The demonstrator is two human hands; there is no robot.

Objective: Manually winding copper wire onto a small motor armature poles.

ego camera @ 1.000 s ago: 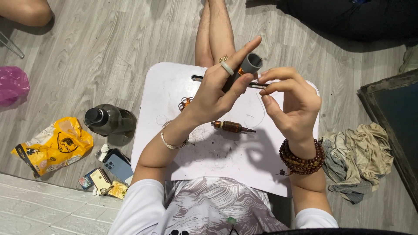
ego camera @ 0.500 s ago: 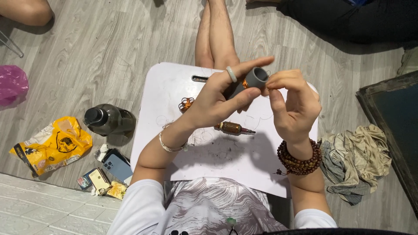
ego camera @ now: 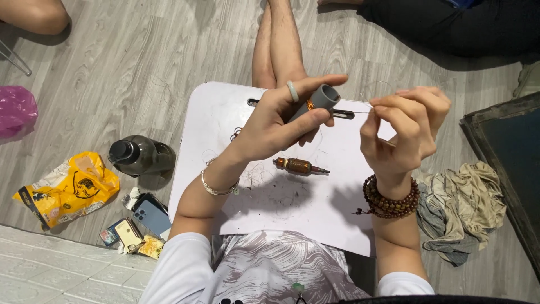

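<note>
Clamped in the left hand (ego camera: pixel 275 126), a grey tube (ego camera: pixel 322 98) with a glimpse of copper-coloured winding at its lower end sits between the thumb below and the fingers above, held over the far part of the white board (ego camera: pixel 225 112). That grip is closed firmly round the tube, with a pale ring on one outstretched finger. Just to the right, the right hand (ego camera: pixel 402 132) pinches a thin wire (ego camera: pixel 360 111) between thumb and fingertips; its grip is shut tight on the strand, which runs leftward towards the tube's mouth. A silver bracelet circles the left wrist and brown beads (ego camera: pixel 392 198) the right.

Below the hands, a small motor armature (ego camera: pixel 298 166) with a copper winding and a short shaft lies flat on the board, apart from both hands, among dark specks and stray wire hairs. The board rests across the person's lap above the wooden floor (ego camera: pixel 140 56).

On the floor to the left stand a dark bottle (ego camera: pixel 139 156), a yellow bag (ego camera: pixel 70 188) and a blue phone (ego camera: pixel 151 214). A crumpled beige cloth (ego camera: pixel 464 205) lies to the right.
</note>
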